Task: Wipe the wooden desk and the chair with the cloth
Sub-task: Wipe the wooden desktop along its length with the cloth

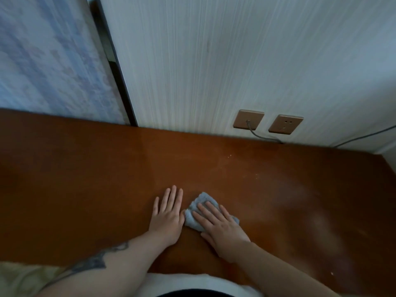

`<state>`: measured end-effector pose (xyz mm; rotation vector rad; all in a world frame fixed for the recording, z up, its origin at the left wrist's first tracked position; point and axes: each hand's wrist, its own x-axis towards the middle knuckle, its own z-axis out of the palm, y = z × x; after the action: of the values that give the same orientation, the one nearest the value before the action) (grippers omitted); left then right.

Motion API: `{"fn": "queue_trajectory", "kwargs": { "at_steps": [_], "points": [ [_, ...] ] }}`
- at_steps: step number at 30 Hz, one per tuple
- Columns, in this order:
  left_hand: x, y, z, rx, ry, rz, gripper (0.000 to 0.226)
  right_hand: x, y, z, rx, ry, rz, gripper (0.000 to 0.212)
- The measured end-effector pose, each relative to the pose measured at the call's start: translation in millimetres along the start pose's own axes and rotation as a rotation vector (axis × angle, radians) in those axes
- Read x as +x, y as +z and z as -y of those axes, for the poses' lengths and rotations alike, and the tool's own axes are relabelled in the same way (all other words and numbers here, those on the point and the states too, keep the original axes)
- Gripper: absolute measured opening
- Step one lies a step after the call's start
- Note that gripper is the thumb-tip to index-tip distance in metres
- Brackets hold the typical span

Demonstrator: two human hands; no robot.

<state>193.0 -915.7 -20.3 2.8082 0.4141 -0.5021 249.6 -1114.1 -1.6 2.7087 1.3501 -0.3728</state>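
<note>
- We are seeing the cloth, a small pale blue-grey bunched rag, lying on the wooden bench near its front edge, roughly at the middle of the bench's width.
- We are seeing the right hand lying flat on top of the cloth, fingers straight and slightly spread, pressing the cloth down onto the wood; parts of the cloth are showing past the fingertips and on both sides of the hand.
- We are seeing the left hand resting palm down on the bare wood just beside the cloth, fingers straight and close together, its thumb side almost touching the cloth's left edge.
- We are noticing a dark tattoo running along the left forearm.
- We are seeing the reddish-brown surface showing a dull, hazy patch to the right of the hands and a few tiny pale specks farther back.
- We are seeing the bench's far edge meeting a pale striped wall.
- We are seeing two tan wall plates just above that edge: the left plate is having a grey cable plugged in and trailing down to the bench edge, and the right plate is showing socket holes.
- We are seeing a patterned light curtain hanging at the far left behind the bench.
</note>
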Motion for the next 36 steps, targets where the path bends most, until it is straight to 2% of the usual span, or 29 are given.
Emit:
{"fn": "queue_trajectory", "kwargs": {
  "at_steps": [2,5,6,9,10,11,13,15,17,19,21,24,26,28,32,34,36],
  "points": [
    [3,1,0,0.012,0.039,-0.055,0.080,12,-11,-11,0.076,0.117,-0.024,0.055],
    [1,-11,0,0.001,0.047,0.030,0.063,0,-4,-16,0.238,0.372,-0.094,0.058],
    [1,-13,1,-0.005,0.046,0.070,0.062,-9,6,-12,0.224,0.355,-0.124,0.062],
    [3,-22,4,-0.004,0.064,0.123,0.065,-23,4,4,0.202,0.206,-0.003,0.079],
    [3,-23,3,-0.003,0.066,0.144,0.065,-22,-1,4,0.188,0.102,0.038,0.075],
    [2,-22,3,-0.006,0.060,0.157,0.066,-18,-5,2,0.160,-0.019,0.007,0.070],
    [2,-22,-1,-0.011,0.044,0.161,0.066,-8,-23,-5,0.211,-0.034,0.120,0.064],
    [1,-24,-4,-0.012,0.031,0.171,0.066,3,-24,-17,0.228,0.132,0.037,0.064],
    [1,-27,-4,-0.006,0.025,0.189,0.066,2,-18,-27,0.348,0.444,-0.022,0.067],
    [1,-28,-4,-0.005,0.020,0.205,0.066,-9,-10,-25,0.292,0.541,-0.107,0.062],
    [3,-25,-7,-0.007,0.007,0.196,0.066,-19,-5,-16,0.195,0.439,-0.159,0.057],
    [3,-22,-7,-0.011,0.001,0.192,0.066,-14,-22,-12,0.282,0.123,0.113,0.061],
    [3,-22,-3,-0.010,0.009,0.190,0.067,4,-40,-26,0.213,-0.006,0.255,0.063],
    [3,-25,-1,-0.019,0.021,0.185,0.068,15,-43,-44,0.192,0.022,0.265,0.062],
    [0,-22,-8,-0.023,-0.001,0.159,0.068,2,-31,-41,0.224,0.283,0.149,0.060],
    [2,-18,-11,-0.023,-0.024,0.145,0.068,-6,-29,-24,0.226,0.234,0.138,0.061],
    [2,-16,-13,0.002,-0.046,0.150,0.068,-4,-31,-13,0.192,0.077,0.179,0.061]
  ]
}}
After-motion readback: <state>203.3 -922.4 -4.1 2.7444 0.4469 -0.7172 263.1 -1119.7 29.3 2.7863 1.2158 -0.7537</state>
